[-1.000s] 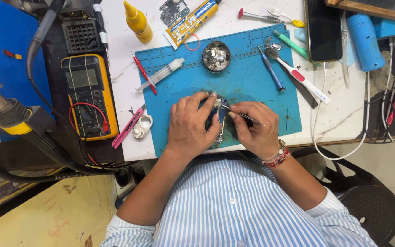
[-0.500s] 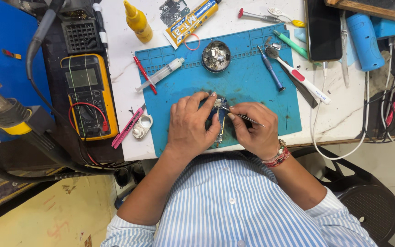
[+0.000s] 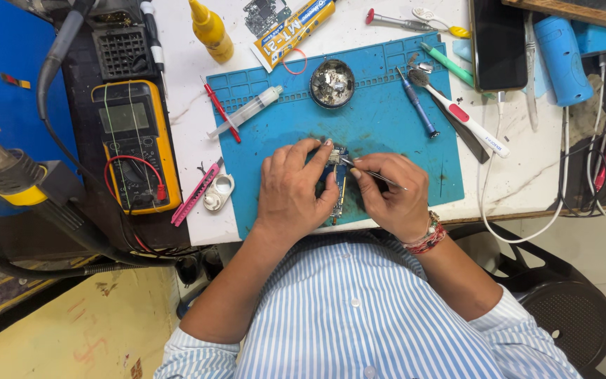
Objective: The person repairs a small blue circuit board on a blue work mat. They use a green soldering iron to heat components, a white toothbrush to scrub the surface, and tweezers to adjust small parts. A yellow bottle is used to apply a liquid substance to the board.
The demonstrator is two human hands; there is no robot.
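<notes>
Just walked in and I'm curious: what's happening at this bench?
A person in a striped shirt is working on a small circuit board on the blue mat. The left hand steadies the board, while the right hand holds thin tweezers with the tip at the board's upper end. A round dish of small parts, a syringe and a yellow multimeter lie nearby.

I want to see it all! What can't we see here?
Head view only:
- Circuit board: mostly hidden under the left hand.
- Tweezers: back end hidden in the right hand.
- Dish: the bits inside are too small to tell.
- Phone: top cut off by the edge.
</notes>
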